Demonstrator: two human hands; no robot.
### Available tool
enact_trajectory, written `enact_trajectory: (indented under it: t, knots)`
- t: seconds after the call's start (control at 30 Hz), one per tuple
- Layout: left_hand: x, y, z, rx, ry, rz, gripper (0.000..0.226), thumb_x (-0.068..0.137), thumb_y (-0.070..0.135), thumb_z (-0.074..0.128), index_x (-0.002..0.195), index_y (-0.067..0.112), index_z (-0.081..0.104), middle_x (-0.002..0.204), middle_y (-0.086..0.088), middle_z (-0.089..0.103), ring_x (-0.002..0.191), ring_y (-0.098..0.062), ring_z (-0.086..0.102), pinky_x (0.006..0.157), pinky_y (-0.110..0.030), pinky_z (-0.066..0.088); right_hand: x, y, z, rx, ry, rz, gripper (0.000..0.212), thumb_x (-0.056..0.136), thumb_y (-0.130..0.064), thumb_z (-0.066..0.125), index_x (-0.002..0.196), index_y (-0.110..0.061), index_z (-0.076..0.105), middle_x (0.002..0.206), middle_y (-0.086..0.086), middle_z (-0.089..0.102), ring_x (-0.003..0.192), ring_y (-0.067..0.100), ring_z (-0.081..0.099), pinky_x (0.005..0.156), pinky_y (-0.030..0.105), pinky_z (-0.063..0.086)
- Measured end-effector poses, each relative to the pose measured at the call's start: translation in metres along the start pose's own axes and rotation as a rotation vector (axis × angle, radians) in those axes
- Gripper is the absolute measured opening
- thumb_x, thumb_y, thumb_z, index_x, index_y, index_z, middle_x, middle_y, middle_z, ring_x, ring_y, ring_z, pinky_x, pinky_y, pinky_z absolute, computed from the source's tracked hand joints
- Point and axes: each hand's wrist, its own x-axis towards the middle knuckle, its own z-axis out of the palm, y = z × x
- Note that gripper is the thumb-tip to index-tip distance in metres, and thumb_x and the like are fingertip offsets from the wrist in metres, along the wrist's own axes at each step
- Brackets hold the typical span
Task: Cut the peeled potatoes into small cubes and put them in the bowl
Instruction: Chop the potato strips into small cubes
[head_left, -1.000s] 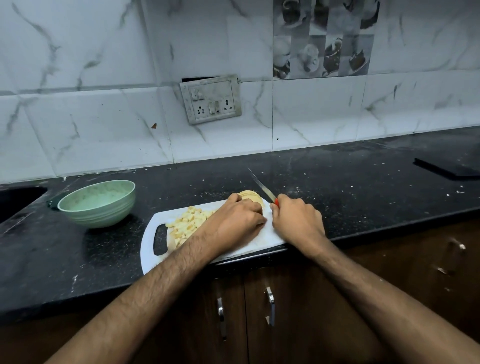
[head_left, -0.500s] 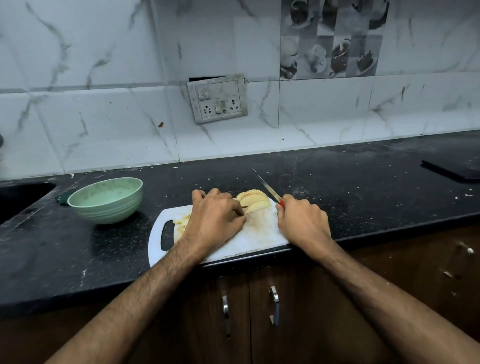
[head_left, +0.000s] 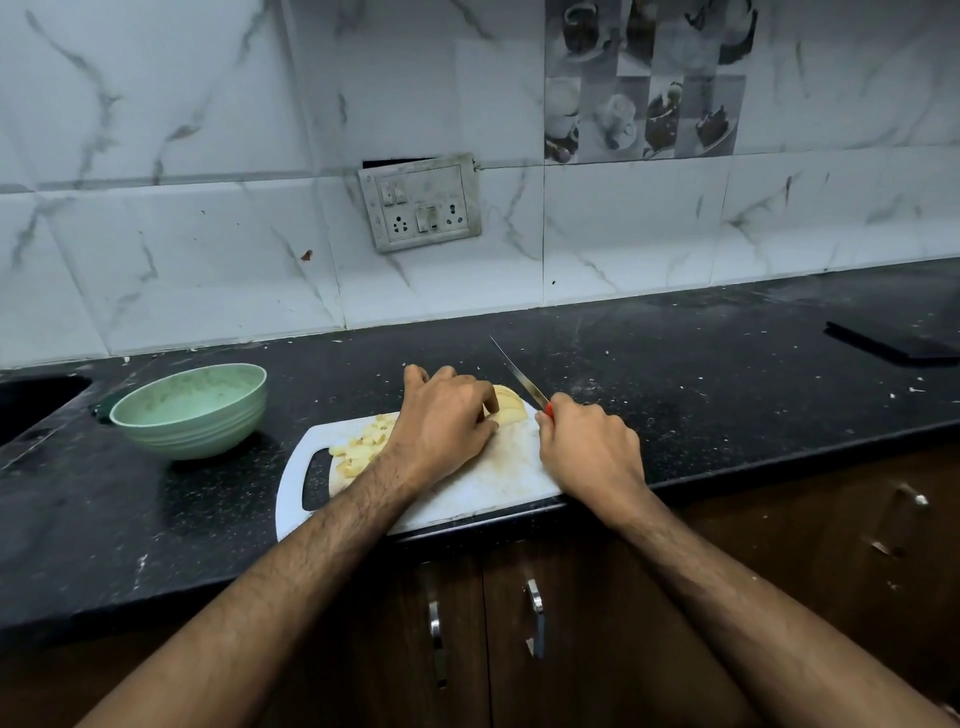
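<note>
A white cutting board (head_left: 498, 478) lies at the front edge of the black counter. On its far side lie pale potato slices (head_left: 508, 405), and my left hand (head_left: 441, 421) rests over them with the fingers curled on their left side. A heap of small potato cubes (head_left: 361, 448) lies on the board's left part, near the handle hole. My right hand (head_left: 589, 451) grips a red-handled knife (head_left: 519, 375), blade pointing away and up, just right of the slices. A light green bowl (head_left: 192, 410) stands left of the board; its inside looks bare.
A sink opening (head_left: 36, 402) lies at the far left. A flat black slab (head_left: 893, 343) rests on the counter at the far right. A switch and socket plate (head_left: 420, 203) hangs on the marble-tiled wall. Brown cupboard doors with metal handles (head_left: 535, 618) sit under the counter.
My left hand slid left off the potato, which fell into fanned slices, then settled back against them. The knife stayed raised at the right. My head moved a little.
</note>
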Motion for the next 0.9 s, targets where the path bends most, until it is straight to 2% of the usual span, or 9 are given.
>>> enact_trajectory:
  t: [0.1, 0.2, 0.27, 0.37, 0.53, 0.63, 0.7, 0.77, 0.9]
  knots:
    - [0.002, 0.001, 0.001, -0.067, 0.008, -0.016, 0.008, 0.09, 0.037, 0.067, 0.091, 0.032, 0.062, 0.089, 0.015, 0.063, 0.097, -0.011, 0.051, 0.079, -0.036, 0.015, -0.001, 0.0, 0.0, 0.01, -0.001, -0.002, 0.031, 0.103, -0.041, 0.036, 0.113, -0.017, 0.053, 0.107, 0.011, 0.067, 0.097, 0.035, 0.062, 0.07, 0.039, 0.037]
    - [0.002, 0.003, 0.001, -0.084, 0.005, 0.004, 0.01, 0.087, 0.027, 0.065, 0.085, 0.031, 0.057, 0.083, 0.016, 0.063, 0.094, -0.011, 0.053, 0.077, -0.035, 0.014, -0.001, 0.001, 0.001, 0.018, 0.004, -0.004, 0.03, 0.103, -0.041, 0.036, 0.113, -0.018, 0.053, 0.106, 0.01, 0.067, 0.096, 0.035, 0.063, 0.07, 0.039, 0.038]
    - [0.002, 0.005, 0.0, -0.062, 0.013, 0.017, 0.008, 0.088, 0.024, 0.062, 0.092, 0.031, 0.06, 0.084, 0.016, 0.067, 0.095, -0.012, 0.054, 0.077, -0.034, 0.012, -0.001, 0.001, 0.0, 0.021, 0.003, -0.001, 0.03, 0.103, -0.041, 0.037, 0.113, -0.018, 0.053, 0.106, 0.01, 0.067, 0.096, 0.034, 0.063, 0.07, 0.039, 0.038]
    - [0.002, 0.006, 0.0, -0.024, 0.031, 0.046, 0.019, 0.091, 0.023, 0.06, 0.108, 0.032, 0.066, 0.093, 0.014, 0.07, 0.098, -0.012, 0.056, 0.076, -0.034, 0.01, -0.001, 0.001, -0.001, 0.03, -0.004, 0.0, 0.03, 0.103, -0.041, 0.036, 0.113, -0.018, 0.053, 0.106, 0.009, 0.067, 0.096, 0.033, 0.062, 0.071, 0.039, 0.038]
    - [-0.007, 0.0, -0.005, -0.109, 0.044, 0.142, 0.02, 0.084, 0.016, 0.061, 0.094, 0.031, 0.069, 0.087, 0.012, 0.061, 0.087, -0.009, 0.061, 0.076, -0.033, 0.015, -0.001, 0.001, -0.003, 0.029, -0.037, 0.015, 0.03, 0.102, -0.041, 0.037, 0.112, -0.019, 0.054, 0.108, 0.01, 0.067, 0.098, 0.035, 0.062, 0.071, 0.039, 0.038]
    - [-0.017, -0.004, -0.005, -0.19, 0.058, 0.248, 0.018, 0.083, 0.013, 0.07, 0.088, 0.03, 0.068, 0.086, 0.013, 0.062, 0.08, -0.005, 0.057, 0.076, -0.032, 0.02, 0.003, 0.002, -0.009, 0.054, -0.118, 0.03, 0.028, 0.102, -0.043, 0.038, 0.106, -0.021, 0.054, 0.11, 0.009, 0.067, 0.101, 0.035, 0.061, 0.073, 0.039, 0.038]
    - [-0.024, -0.004, -0.003, -0.206, 0.067, 0.308, 0.018, 0.084, 0.013, 0.073, 0.087, 0.03, 0.067, 0.086, 0.014, 0.062, 0.076, -0.006, 0.056, 0.076, -0.03, 0.02, 0.007, 0.005, -0.013, 0.096, -0.203, 0.033, 0.024, 0.101, -0.044, 0.04, 0.093, -0.024, 0.05, 0.109, 0.008, 0.066, 0.103, 0.034, 0.06, 0.074, 0.038, 0.037]
    - [-0.029, -0.007, -0.003, -0.234, 0.069, 0.341, 0.017, 0.084, 0.013, 0.074, 0.087, 0.029, 0.067, 0.087, 0.013, 0.064, 0.076, -0.006, 0.058, 0.075, -0.028, 0.019, 0.009, 0.009, -0.019, 0.154, -0.286, 0.015, 0.03, 0.1, -0.046, 0.042, 0.082, -0.022, 0.044, 0.1, 0.004, 0.063, 0.1, 0.032, 0.06, 0.074, 0.037, 0.039]
    - [-0.036, -0.018, -0.007, -0.316, 0.033, 0.348, 0.01, 0.087, 0.021, 0.076, 0.089, 0.029, 0.071, 0.088, 0.015, 0.067, 0.082, -0.001, 0.06, 0.079, -0.029, 0.026, 0.005, 0.018, -0.037, 0.228, -0.4, -0.098, 0.035, 0.1, -0.046, 0.042, 0.081, -0.02, 0.055, 0.086, -0.005, 0.064, 0.088, 0.023, 0.061, 0.078, 0.04, 0.048]
